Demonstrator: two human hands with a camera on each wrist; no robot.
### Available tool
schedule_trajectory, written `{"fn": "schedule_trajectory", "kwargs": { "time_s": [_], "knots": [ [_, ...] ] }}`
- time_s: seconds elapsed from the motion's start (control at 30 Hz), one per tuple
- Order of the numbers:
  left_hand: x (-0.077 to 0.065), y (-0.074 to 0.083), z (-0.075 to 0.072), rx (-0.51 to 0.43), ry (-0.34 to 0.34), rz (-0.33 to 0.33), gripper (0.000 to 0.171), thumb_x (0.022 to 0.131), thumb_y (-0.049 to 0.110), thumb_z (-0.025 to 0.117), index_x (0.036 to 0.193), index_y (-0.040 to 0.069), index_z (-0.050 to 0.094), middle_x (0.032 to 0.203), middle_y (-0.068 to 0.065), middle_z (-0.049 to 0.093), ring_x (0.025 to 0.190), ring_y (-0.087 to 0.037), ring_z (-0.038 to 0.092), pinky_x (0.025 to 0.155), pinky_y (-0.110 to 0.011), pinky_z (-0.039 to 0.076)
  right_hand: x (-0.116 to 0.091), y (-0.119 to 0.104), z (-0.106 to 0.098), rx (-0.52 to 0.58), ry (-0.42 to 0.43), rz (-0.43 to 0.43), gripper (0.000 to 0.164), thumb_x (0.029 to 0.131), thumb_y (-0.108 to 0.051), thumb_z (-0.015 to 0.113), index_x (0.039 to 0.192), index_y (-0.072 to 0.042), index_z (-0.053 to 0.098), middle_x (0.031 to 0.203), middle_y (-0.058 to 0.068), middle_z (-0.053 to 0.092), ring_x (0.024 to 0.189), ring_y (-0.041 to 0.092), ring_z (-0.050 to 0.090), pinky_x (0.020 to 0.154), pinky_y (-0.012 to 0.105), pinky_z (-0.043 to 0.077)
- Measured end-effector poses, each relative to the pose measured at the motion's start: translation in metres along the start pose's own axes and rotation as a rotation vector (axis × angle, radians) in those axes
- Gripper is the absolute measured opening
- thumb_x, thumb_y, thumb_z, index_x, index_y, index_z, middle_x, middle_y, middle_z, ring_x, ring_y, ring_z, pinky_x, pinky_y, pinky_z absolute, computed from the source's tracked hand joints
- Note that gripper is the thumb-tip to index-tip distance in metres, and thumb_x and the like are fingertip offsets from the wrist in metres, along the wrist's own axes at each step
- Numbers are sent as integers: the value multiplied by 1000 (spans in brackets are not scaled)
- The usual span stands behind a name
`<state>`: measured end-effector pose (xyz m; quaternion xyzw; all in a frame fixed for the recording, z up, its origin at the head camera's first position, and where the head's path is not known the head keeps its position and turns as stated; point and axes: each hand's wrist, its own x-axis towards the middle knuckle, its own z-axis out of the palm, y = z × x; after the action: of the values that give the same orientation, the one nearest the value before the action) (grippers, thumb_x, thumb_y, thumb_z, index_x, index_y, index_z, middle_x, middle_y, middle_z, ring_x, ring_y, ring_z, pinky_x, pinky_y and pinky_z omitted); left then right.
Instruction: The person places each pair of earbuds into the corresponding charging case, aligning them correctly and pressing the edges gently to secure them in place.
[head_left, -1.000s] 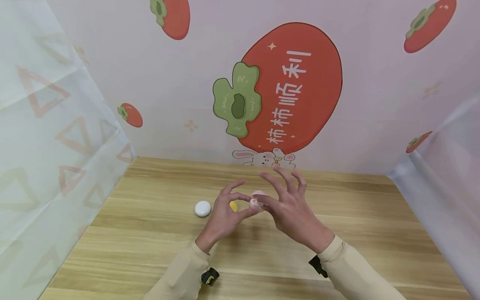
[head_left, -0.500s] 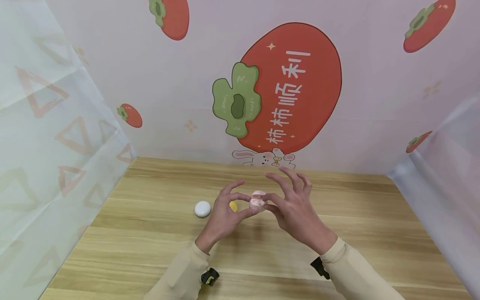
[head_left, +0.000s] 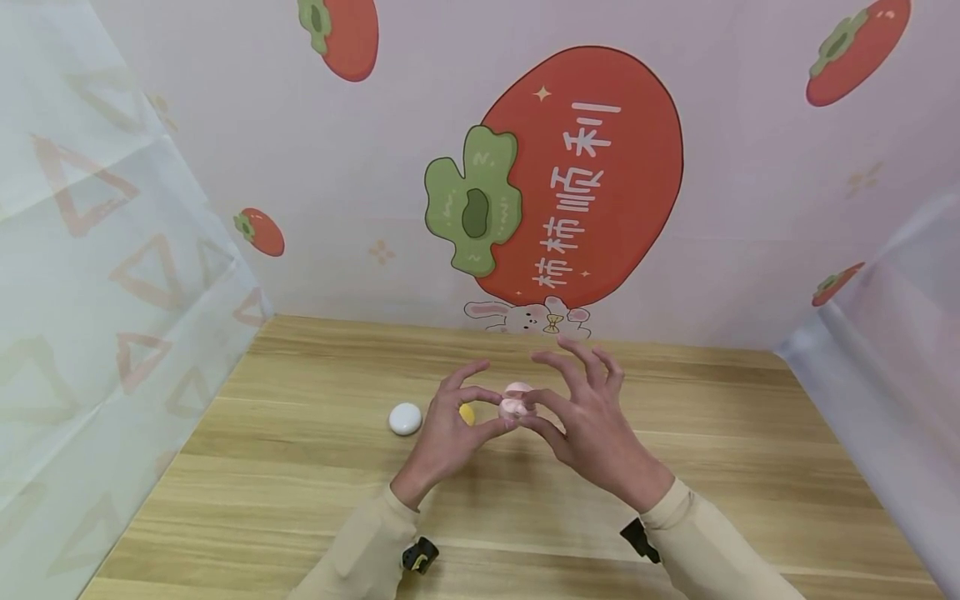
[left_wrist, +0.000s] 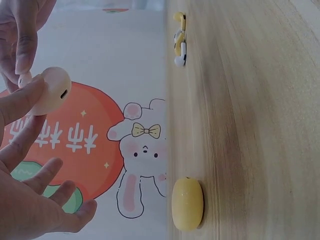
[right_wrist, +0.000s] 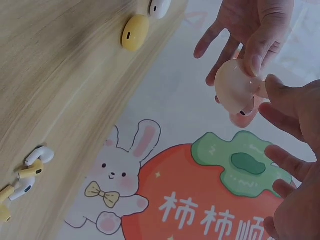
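A pale pink earbud charging case (head_left: 512,408), its lid raised, is held above the table between the thumb and index finger of my left hand (head_left: 442,429). My right hand (head_left: 600,433) pinches a small pink earbud (right_wrist: 261,89) with thumb and forefinger at the side of the case; its other fingers are spread. The left wrist view shows the rounded back of the case, with a dark port slot, and part of the same earbud (left_wrist: 23,79). Fingers hide much of the case's inside.
On the wooden table (head_left: 300,517) lie a white case (head_left: 405,418) and a yellow case (head_left: 467,414), partly behind my left hand. Several white and yellow earbuds (left_wrist: 180,45) rest farther right, hidden in the head view. A printed backdrop (head_left: 337,167) stands behind.
My right hand has drawn slightly right from over the case, baring its raised lid and inside; its thumb has since shifted a little toward the case. My left hand stays almost still.
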<state>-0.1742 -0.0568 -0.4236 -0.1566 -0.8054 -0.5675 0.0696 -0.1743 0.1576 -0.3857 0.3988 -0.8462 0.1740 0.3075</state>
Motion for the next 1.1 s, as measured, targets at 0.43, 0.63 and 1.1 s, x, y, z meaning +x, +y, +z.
{"fn": "schedule_trajectory", "kwargs": {
  "time_s": [0.43,0.63,1.1],
  "knots": [
    [-1,1,-2,-12,1,-2,18,79,19,88,94,12,80,148,-2,51,144,-33,34,112,-65,25,-1,4,-4,26,8,-35,29,73,-9,90,98,-16,77,133,16,55,135,46,36,99,70,22],
    [-1,2,-2,-16,-7,-4,18,79,18,88,94,12,80,148,-3,50,144,-33,33,112,-66,25,-1,4,-4,36,5,-22,26,74,-7,89,95,-17,77,132,15,56,136,44,35,100,69,21],
    [-1,1,-1,-8,-17,4,19,78,19,90,94,13,81,148,-2,50,144,-33,32,112,-65,25,2,0,-2,67,29,-31,24,81,-18,86,103,-25,79,125,13,59,134,44,38,102,68,20]
  ]
}}
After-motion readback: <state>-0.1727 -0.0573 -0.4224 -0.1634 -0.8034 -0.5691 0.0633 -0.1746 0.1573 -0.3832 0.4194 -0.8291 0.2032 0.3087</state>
